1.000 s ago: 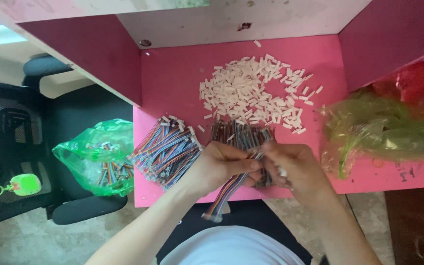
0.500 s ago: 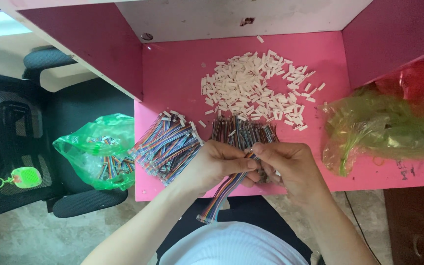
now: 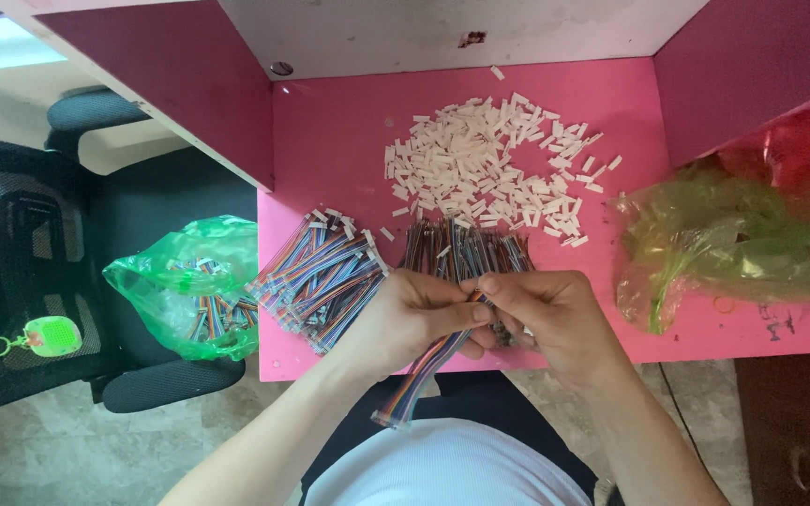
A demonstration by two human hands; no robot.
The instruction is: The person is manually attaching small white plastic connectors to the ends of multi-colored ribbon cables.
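Observation:
My left hand (image 3: 412, 314) grips a multicoloured ribbon cable (image 3: 419, 377) that hangs down over the pink table's (image 3: 330, 150) front edge. My right hand (image 3: 550, 319) meets it at the cable's upper end, fingers pinched there; what it pinches is hidden. Just beyond my hands lies a row of bare-ended cables (image 3: 466, 251). To the left sits a pile of cables with white connectors (image 3: 316, 276). A heap of small white plastic connectors (image 3: 494, 164) covers the table's middle.
A green plastic bag (image 3: 194, 295) with more cables rests on a black chair (image 3: 67, 281) at the left. Crumpled green and red bags (image 3: 752, 234) lie at the table's right. Dark pink side walls (image 3: 180, 84) flank the table.
My hands stay together on the cable, with small finger shifts at its upper end. The camera view has drifted slightly; the piles have not moved.

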